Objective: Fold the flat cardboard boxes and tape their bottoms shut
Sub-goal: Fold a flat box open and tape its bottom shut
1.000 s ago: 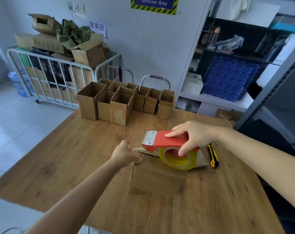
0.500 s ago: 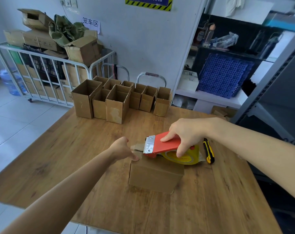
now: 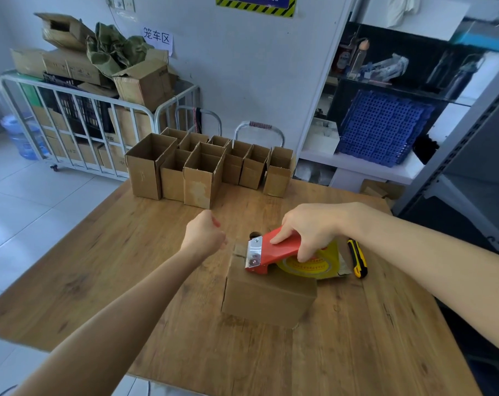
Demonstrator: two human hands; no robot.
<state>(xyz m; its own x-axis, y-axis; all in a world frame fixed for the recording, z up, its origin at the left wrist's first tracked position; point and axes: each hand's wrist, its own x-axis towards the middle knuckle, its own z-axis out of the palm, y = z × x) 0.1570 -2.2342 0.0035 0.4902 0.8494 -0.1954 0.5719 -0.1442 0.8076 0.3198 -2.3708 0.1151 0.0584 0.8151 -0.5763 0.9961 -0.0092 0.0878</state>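
At the centre of the frame, a box [image 3: 268, 295] is sitting on the table [image 3: 122, 270] with its closed bottom facing up. The right hand [image 3: 308, 227] is gripping the red dispenser [image 3: 274, 251], with its fingers wrapped over the handle and clamped on it. It is tilting the toothed blade end down onto the box top near the far-left edge. The yellow roll is hanging past the box's right side. A short tail of tape seems to be showing over that far edge, but the strip along the seam is too faint to trace.

Just left of the blade, the left hand [image 3: 204, 234] is hovering beside the box corner without touching it. Its fingers are curled into a fist, and nothing is showing in them.

Toward the upper middle, a cluster of finished boxes [image 3: 202, 170] is standing open side up along the table's far edge, so much of the job appears done. A knife [image 3: 358, 260] is lying right of the roll.

This box looks nearly sealed. What seems left is tearing the tape on the blade, pressing the tail down, turning the box over and adding it to the cluster. No flat cardboard is plainly showing on the table, so I cannot tell how many boxes are waiting.
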